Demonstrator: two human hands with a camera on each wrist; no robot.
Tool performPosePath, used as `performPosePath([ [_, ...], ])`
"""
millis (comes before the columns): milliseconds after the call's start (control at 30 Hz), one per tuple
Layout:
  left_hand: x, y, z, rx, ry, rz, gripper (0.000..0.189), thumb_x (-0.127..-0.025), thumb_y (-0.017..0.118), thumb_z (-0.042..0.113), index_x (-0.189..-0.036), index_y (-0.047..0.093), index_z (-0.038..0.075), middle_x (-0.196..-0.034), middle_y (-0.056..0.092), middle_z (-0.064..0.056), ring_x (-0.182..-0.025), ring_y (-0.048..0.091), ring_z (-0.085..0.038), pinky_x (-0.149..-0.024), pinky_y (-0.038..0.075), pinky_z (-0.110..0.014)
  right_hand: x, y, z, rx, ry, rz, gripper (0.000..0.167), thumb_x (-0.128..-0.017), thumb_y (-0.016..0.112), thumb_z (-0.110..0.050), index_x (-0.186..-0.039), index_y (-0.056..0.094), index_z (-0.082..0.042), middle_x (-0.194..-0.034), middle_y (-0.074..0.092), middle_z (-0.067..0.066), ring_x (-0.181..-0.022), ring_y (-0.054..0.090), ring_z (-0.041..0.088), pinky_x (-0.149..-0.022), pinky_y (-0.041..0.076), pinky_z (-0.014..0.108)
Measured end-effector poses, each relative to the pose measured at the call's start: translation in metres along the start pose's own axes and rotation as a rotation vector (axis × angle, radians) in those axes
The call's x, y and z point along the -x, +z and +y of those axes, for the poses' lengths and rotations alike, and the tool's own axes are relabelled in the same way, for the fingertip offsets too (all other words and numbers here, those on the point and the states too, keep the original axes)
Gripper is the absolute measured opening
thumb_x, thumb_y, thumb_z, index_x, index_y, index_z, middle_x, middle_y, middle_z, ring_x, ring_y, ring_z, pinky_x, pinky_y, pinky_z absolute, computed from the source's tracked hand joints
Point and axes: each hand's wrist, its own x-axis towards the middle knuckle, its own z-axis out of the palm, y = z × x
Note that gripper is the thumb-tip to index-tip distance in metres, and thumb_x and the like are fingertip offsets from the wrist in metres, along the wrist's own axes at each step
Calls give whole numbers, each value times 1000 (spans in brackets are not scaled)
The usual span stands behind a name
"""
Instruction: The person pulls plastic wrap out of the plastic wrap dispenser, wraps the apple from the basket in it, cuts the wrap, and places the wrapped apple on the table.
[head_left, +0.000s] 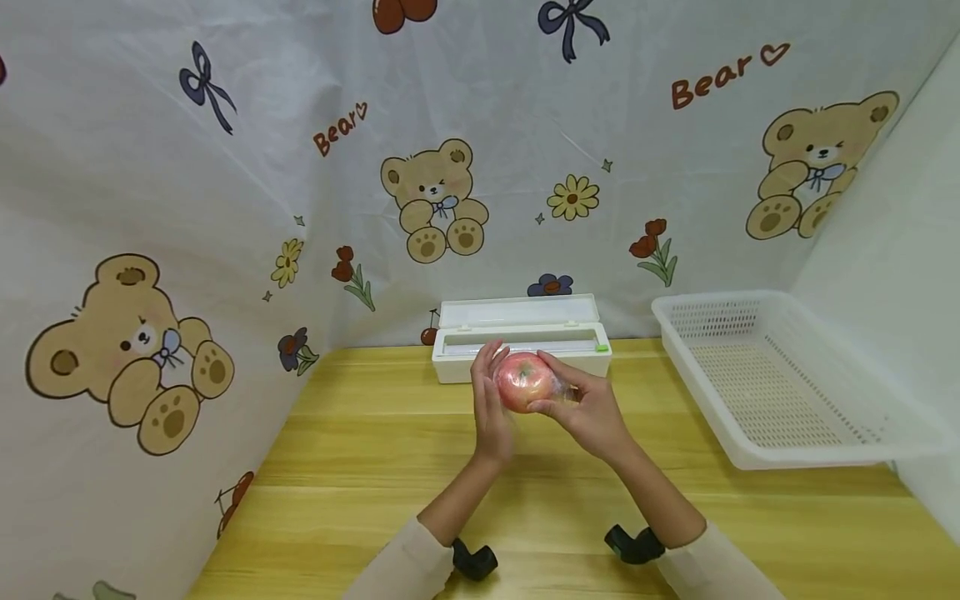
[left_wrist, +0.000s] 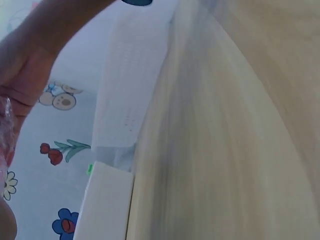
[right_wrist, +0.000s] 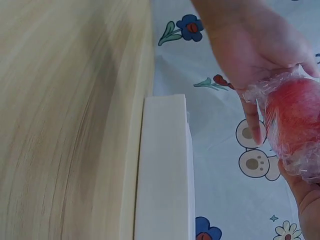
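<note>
A red apple point(head_left: 523, 383) wrapped in clear cling film is held up between both hands, in front of a white box. My right hand point(head_left: 592, 412) grips its right side, thumb in front and fingers behind, where loose film bunches up. Against the left side of the apple rests my left hand point(head_left: 491, 421), its fingers fairly straight and pointing up. The right wrist view shows crumpled film point(right_wrist: 275, 82) touching the left palm. In the left wrist view, only a strip of film point(left_wrist: 6, 132) shows at the edge, beside the right hand point(left_wrist: 25, 70).
Behind the hands stands the long white box point(head_left: 448, 371), its lid point(head_left: 517, 313) raised and a green piece point(head_left: 602, 347) at its right end. A white perforated basket point(head_left: 738, 454) sits on the right of the wooden table point(head_left: 337, 492). Bear-print cloth point(head_left: 525, 100) hangs behind.
</note>
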Motion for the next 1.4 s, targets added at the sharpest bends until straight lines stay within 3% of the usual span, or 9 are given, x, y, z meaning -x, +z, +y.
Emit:
performPosePath([
  [167, -3, 5, 14, 116, -212, 117, 49, -113, 17, 31, -153, 34, 9, -152, 42, -18, -142, 40, -36, -111, 44, -35, 0, 3, -8, 26, -57, 3, 67, -78, 85, 4, -139, 59, 3, -139, 60, 19, -123, 62, 34, -91, 54, 21],
  [300, -5, 8, 21, 169, -288, 168, 52, -113, 21, 35, -149, 40, 3, -148, 48, -20, -136, 48, -29, -107, 48, -33, 1, 4, -26, 21, -79, -8, 65, -77, 84, 7, -137, 57, 10, -137, 60, 24, -123, 61, 38, -90, 54, 21],
  [433, -5, 10, 24, 194, -282, 175, 52, -112, 29, 34, -144, 46, -3, -145, 50, -21, -132, 51, -27, -104, 50, -31, 2, 4, -36, 10, -77, -8, 64, -77, 83, 7, -136, 57, 11, -137, 59, 25, -124, 60, 39, -91, 54, 21],
  [767, 0, 11, 22, 142, -232, 162, 39, -108, 49, 32, -139, 56, 9, -137, 54, -16, -123, 54, -26, -97, 54, -32, 3, 6, -34, -7, -60, -1, 66, -78, 83, 6, -138, 57, 9, -138, 58, 25, -123, 61, 37, -89, 55, 22],
  [1200, -1, 9, 21, 38, -207, 121, 38, -106, 41, 22, -139, 56, 11, -137, 55, -14, -118, 55, -27, -92, 56, -32, 3, 9, -36, -11, -79, 7, 65, -77, 83, 9, -137, 56, 11, -137, 58, 26, -122, 60, 39, -89, 55, 23],
  [1400, -2, 8, 23, 90, -216, 121, 46, -108, 39, 26, -150, 47, 9, -140, 52, -16, -123, 53, -26, -97, 54, -30, 3, 7, -37, 9, -84, 2, 65, -78, 83, 8, -137, 56, 11, -138, 58, 26, -123, 60, 38, -90, 55, 23],
])
